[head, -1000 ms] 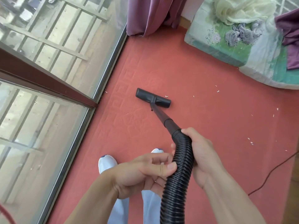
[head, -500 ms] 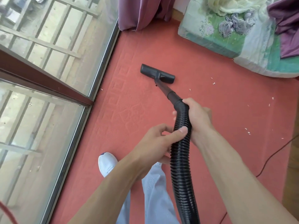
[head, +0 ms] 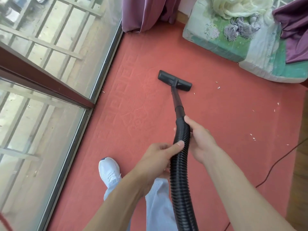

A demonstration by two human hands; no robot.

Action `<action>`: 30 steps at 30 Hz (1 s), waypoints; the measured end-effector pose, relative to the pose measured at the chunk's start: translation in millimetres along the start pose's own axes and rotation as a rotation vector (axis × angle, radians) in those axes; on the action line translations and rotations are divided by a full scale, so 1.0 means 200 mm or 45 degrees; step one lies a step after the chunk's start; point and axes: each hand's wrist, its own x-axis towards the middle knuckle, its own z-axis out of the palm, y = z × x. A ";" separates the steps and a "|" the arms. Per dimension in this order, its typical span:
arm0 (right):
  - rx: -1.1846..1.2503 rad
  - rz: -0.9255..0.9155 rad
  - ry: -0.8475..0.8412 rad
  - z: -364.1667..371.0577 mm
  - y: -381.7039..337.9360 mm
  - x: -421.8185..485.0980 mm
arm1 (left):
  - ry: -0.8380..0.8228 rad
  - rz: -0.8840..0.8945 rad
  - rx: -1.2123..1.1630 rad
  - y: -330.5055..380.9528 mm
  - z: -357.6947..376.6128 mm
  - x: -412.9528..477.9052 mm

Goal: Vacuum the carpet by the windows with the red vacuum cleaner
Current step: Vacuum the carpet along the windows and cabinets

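A black ribbed vacuum hose (head: 180,172) runs up the middle of the view into a black tube (head: 177,100). The tube ends in a flat black floor nozzle (head: 175,80) that lies on the red carpet (head: 136,114). My right hand (head: 199,140) grips the top of the hose from the right. Just below it, my left hand (head: 158,157) holds the hose from the left, thumb across the ribs. The vacuum's red body is out of view.
Floor-length windows (head: 50,80) with a dark red frame line the left edge of the carpet. A purple curtain (head: 146,12) hangs at the far corner. A green patterned mattress (head: 250,40) lies far right. White scraps (head: 219,87) dot the carpet's right part. A thin cord (head: 283,157) trails right. My white shoe (head: 109,172) stands near the window.
The nozzle and both hands pushed forward away from me over the carpet. My arms are more stretched out than a second ago. Both hands kept their hold on the hose.
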 end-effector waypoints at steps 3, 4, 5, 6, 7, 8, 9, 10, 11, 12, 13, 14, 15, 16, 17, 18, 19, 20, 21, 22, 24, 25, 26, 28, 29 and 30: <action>-0.027 -0.014 -0.138 0.05 -0.06 0.05 | 0.042 0.061 -0.097 0.02 -0.01 0.03; -0.023 -0.012 -0.190 0.06 -0.09 0.05 | 0.010 0.074 -0.127 0.03 -0.02 0.02; -0.025 -0.008 -0.240 0.06 -0.11 0.03 | -0.049 0.077 -0.146 0.05 -0.03 0.02; -0.048 -0.009 -0.279 0.06 -0.14 0.00 | -0.138 0.071 -0.152 0.06 -0.04 0.00; -0.096 -0.003 -0.314 0.04 -0.16 -0.04 | -0.253 0.056 -0.150 0.07 -0.04 -0.02; -0.162 0.015 -0.352 0.02 -0.17 -0.08 | -0.382 0.036 -0.144 0.08 -0.05 -0.04; -0.232 0.045 -0.388 -0.01 -0.17 -0.14 | -0.508 0.013 -0.135 0.08 -0.05 -0.07; -0.295 0.079 -0.412 -0.02 -0.17 -0.20 | -0.613 -0.006 -0.128 0.08 -0.04 -0.09; -0.354 0.112 -0.424 -0.03 -0.16 -0.25 | -0.683 -0.016 -0.119 0.07 -0.02 -0.11; -0.409 0.137 -0.424 -0.03 -0.16 -0.28 | -0.721 -0.013 -0.113 0.05 0.00 -0.13; -0.456 0.148 -0.420 -0.02 -0.15 -0.30 | -0.734 0.002 -0.120 0.03 0.01 -0.14; -0.498 0.145 -0.415 -0.01 -0.15 -0.30 | -0.721 0.022 -0.143 0.01 0.02 -0.14; -0.541 0.131 -0.415 0.02 -0.16 -0.30 | -0.691 0.041 -0.181 -0.01 0.02 -0.14; -0.581 0.111 -0.419 0.05 -0.16 -0.28 | -0.651 0.060 -0.222 -0.03 0.02 -0.12; -0.613 0.088 -0.427 0.08 -0.16 -0.25 | -0.599 0.080 -0.264 -0.06 0.01 -0.10; -0.633 0.064 -0.438 0.11 -0.16 -0.21 | -0.527 0.097 -0.309 -0.08 0.00 -0.08; -0.652 0.035 -0.440 0.13 -0.16 -0.18 | -0.434 0.112 -0.355 -0.11 0.00 -0.06; -0.691 -0.009 -0.431 0.16 -0.15 -0.14 | -0.329 0.126 -0.400 -0.13 0.01 -0.03; -0.742 -0.062 -0.417 0.17 -0.14 -0.10 | -0.231 0.143 -0.445 -0.15 0.03 -0.01; -0.790 -0.112 -0.404 0.17 -0.14 -0.07 | -0.148 0.167 -0.493 -0.16 0.06 0.01; -0.873 -0.192 -0.395 0.17 -0.15 -0.03 | -0.053 0.247 -0.592 -0.18 0.13 0.03; -0.923 -0.232 -0.387 0.16 -0.16 -0.03 | -0.044 0.284 -0.630 -0.19 0.17 0.03; -0.981 -0.273 -0.380 0.13 -0.18 -0.04 | -0.060 0.307 -0.652 -0.20 0.20 0.03; -1.142 -0.331 -0.406 0.06 -0.21 -0.07 | -0.120 0.344 -0.704 -0.23 0.28 0.03; -1.229 -0.345 -0.426 0.03 -0.22 -0.10 | -0.152 0.365 -0.737 -0.25 0.33 0.04; -1.311 -0.358 -0.454 0.00 -0.24 -0.12 | -0.171 0.391 -0.765 -0.26 0.37 0.04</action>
